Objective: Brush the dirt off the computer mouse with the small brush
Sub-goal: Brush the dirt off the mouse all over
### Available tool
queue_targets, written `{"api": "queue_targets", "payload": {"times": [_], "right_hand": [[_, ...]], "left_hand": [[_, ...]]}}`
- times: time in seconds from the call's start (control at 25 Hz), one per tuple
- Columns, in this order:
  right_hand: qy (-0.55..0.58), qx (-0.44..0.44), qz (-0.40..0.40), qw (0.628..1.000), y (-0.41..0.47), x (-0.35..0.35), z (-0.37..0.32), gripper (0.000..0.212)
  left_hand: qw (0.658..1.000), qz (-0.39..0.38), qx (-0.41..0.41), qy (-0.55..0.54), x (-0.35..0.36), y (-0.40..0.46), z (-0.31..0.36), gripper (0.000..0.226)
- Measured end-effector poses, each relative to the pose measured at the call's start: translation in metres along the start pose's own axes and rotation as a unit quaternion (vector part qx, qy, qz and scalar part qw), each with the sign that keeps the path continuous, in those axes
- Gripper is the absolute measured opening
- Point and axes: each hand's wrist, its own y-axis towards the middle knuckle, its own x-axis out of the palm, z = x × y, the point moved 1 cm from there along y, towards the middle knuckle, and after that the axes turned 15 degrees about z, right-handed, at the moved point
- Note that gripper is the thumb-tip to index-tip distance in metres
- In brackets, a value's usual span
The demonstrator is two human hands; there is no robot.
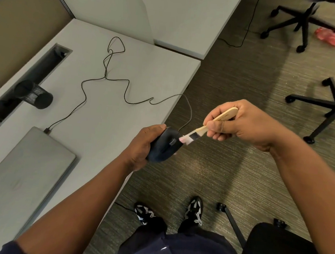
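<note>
left hand (140, 147) grips dark rounded plastic computer mouse (165, 147), held just off the edge of the grey surface (111, 109). right hand (236, 123) pinches small wooden-handled brush (207, 124), pale bristles touching the mouse's front. best: short light flicks away from mouse, steady grip, rotate to reach seams.

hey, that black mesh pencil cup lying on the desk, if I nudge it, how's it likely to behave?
The black mesh pencil cup lies on its side on the grey desk, so a sideways nudge would probably roll it. Its open mesh wall suggests it is light and would move easily. It lies beside the cable slot, so it might roll into that.
</note>
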Motion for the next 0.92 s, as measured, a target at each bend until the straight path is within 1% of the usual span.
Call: {"api": "queue_targets", "payload": {"times": [0.08,0.12,0.16,0.2,0.28,0.36,0.4,0.44,0.48,0.56,0.64,0.72,0.76,0.88,0.92], "right_hand": [[0.011,-0.004,0.022,1.000,0.000,-0.003,0.001,0.019],[0.044,-0.010,0.037,0.998,0.000,0.000,0.001,0.019],[0.081,-0.013,0.046,0.996,0.001,0.004,0.002,0.019],[0.108,-0.010,0.046,0.993,0.002,0.009,0.004,0.019],[0.129,0.017,0.039,0.991,0.000,0.016,0.008,0.019],[0.128,0.050,0.037,0.990,-0.001,0.014,0.013,0.019],[0.122,0.061,0.037,0.990,-0.001,0.010,0.014,0.019],[0.113,0.070,0.036,0.991,-0.002,0.007,0.015,0.019],[0.102,0.077,0.031,0.991,-0.003,0.004,0.017,0.018],[0.085,0.085,0.016,0.993,-0.007,0.002,0.018,0.015],[0.111,0.067,0.036,0.991,-0.006,0.006,0.017,0.014],[0.172,0.032,0.078,0.982,-0.002,0.009,0.014,0.017],[0.186,0.020,0.085,0.979,-0.001,0.012,0.013,0.018],[0.151,0.018,0.054,0.987,-0.003,0.018,0.017,0.019],[0.137,0.025,0.041,0.989,-0.005,0.017,0.019,0.018]], "left_hand": [[0.998,0.019,-0.051,-0.024,0.002,-0.004,0.006,0.046],[0.998,0.007,-0.059,-0.021,0.004,-0.004,0.006,0.036],[0.996,0.006,-0.074,-0.053,0.005,-0.005,0.005,0.026],[0.996,-0.002,-0.071,-0.060,0.003,-0.005,0.001,0.022],[0.993,0.039,-0.096,-0.056,0.006,-0.006,0.002,0.037],[0.983,0.035,-0.152,-0.094,0.005,-0.008,-0.005,0.050],[0.981,0.030,-0.161,-0.104,0.006,-0.009,-0.007,0.049],[0.983,0.040,-0.154,-0.095,0.007,-0.012,-0.005,0.044],[0.979,0.052,-0.163,-0.112,0.008,-0.013,-0.005,0.038],[0.961,0.073,-0.210,-0.166,0.011,-0.014,-0.003,0.032],[0.954,0.085,-0.222,-0.180,0.011,-0.013,-0.003,0.029],[0.950,0.091,-0.225,-0.195,0.012,-0.012,-0.001,0.032],[0.949,0.089,-0.225,-0.202,0.014,-0.013,0.001,0.034],[0.948,0.059,-0.208,-0.234,0.012,-0.015,0.003,0.050],[0.944,0.053,-0.208,-0.252,0.011,-0.015,0.002,0.052]]}}
